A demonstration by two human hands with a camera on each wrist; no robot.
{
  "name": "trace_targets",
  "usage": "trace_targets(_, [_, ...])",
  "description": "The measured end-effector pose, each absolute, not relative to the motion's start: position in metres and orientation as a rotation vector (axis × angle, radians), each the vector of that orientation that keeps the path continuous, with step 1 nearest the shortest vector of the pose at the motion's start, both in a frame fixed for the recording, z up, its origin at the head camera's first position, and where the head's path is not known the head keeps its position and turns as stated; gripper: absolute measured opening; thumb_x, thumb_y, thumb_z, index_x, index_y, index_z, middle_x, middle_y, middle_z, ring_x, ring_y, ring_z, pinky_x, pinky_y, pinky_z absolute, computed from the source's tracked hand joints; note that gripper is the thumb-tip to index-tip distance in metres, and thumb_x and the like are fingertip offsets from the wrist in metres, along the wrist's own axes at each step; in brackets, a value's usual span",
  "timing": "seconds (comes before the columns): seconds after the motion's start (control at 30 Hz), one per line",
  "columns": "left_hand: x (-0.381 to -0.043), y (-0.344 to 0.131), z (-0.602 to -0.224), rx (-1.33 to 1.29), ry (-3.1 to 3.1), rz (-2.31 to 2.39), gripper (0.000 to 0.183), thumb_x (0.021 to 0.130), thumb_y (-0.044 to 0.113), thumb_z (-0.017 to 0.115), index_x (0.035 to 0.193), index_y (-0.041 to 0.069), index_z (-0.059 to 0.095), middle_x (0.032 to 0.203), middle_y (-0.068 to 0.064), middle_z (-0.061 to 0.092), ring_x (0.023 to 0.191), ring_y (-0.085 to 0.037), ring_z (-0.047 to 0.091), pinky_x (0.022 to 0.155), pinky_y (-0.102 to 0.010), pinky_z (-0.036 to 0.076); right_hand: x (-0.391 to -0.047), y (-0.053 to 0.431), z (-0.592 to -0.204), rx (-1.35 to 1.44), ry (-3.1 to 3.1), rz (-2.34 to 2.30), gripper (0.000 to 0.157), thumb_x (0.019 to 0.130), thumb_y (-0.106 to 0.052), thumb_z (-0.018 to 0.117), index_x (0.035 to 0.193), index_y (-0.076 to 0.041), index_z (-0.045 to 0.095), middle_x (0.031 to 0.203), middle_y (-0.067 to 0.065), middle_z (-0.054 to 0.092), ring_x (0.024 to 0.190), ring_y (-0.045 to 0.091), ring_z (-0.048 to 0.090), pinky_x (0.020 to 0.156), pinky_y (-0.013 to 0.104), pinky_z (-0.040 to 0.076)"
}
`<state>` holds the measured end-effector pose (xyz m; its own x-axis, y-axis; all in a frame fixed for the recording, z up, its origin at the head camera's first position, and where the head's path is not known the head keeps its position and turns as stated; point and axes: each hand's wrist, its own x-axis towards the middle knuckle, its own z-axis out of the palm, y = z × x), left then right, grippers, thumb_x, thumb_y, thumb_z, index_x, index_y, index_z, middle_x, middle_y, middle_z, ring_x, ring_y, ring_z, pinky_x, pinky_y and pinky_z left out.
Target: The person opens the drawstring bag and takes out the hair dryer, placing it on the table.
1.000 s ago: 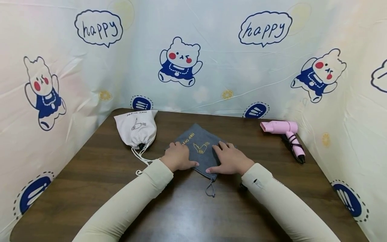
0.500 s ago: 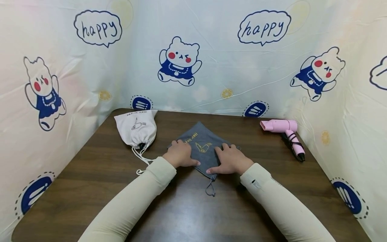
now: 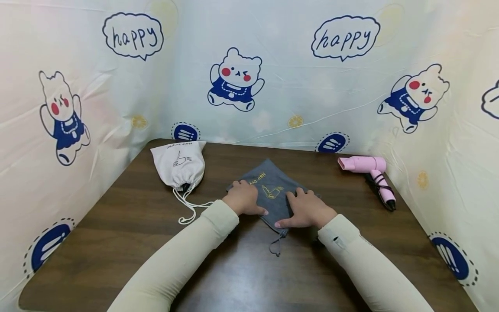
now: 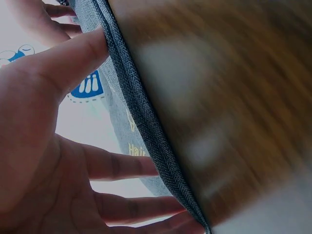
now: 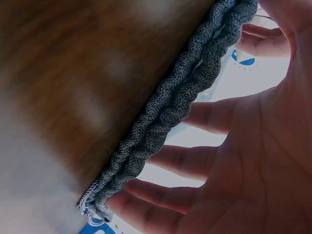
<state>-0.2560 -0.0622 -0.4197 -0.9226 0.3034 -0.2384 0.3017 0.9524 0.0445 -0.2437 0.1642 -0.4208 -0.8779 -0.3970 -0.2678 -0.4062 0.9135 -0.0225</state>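
Near the middle of the dark wood-grain surface [image 3: 128, 242] lies the grey bag [image 3: 273, 195], a flat, soft cloth diamond turned corner-up, with gold lettering and a gold dryer outline on its face; the left wrist view shows its plain woven hem, the right one its gathered, rippled mouth. A thin cord loop [image 3: 275, 247] trails from the corner nearest you. To its left sits the white pouch [image 3: 181, 164], creased and plump, its neck drawn tight and its white cords [image 3: 189, 206] loose beside your left sleeve. At the far right is the pink hair dryer [image 3: 362, 164], smooth and glossy, black cable wound about its folded handle. Your left hand [image 3: 244, 198] rests on the bag's left side, fingers spread and thumb set apart along the near edge. Your right hand [image 3: 309, 209] lies on the right side, fingers likewise fanned, thumb pointing in toward the mouth's lower end. Neither pinches the cloth. Compared with a second ago, you have slid the bag rightward, farther from the pouch, with both hands in the same pose on it; pouch and dryer keep their places.
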Motion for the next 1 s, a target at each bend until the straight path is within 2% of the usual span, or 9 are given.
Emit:
trace_targets(0.43, [-0.254,-0.04,-0.418,0.496,2.862,-0.008,0.08,0.084,0.076,0.068,0.123,0.006,0.071,0.129,-0.026,0.055,0.113,-0.041,0.051,0.078,-0.047,0.057,-0.235,0.186,-0.421,-0.563,2.823,0.01,0.123,0.072,-0.095,0.056,0.155,-0.005,0.044,0.151,0.028,0.046,0.129,0.055,0.049,0.105,0.069,0.043])
trace_targets(0.77, [-0.253,-0.022,-0.417,0.523,2.868,-0.01,0.081,0.083,0.077,0.068,0.122,0.007,0.072,0.126,-0.024,0.056,0.109,-0.038,0.051,0.075,-0.044,0.056,-0.229,0.202,-0.422,-0.515,2.835,-0.007,0.123,0.072,-0.095,0.057,0.155,-0.004,0.043,0.151,0.029,0.045,0.129,0.056,0.048,0.104,0.069,0.043])
trace_targets(1.0, [-0.252,-0.009,-0.418,0.557,2.871,-0.06,0.09,0.084,0.079,0.065,0.134,0.004,0.066,0.134,-0.026,0.056,0.115,-0.04,0.052,0.079,-0.045,0.058,-0.223,0.215,-0.425,-0.495,2.866,0.004,0.123,0.072,-0.096,0.055,0.153,-0.004,0.045,0.149,0.029,0.046,0.126,0.057,0.049,0.101,0.07,0.044])
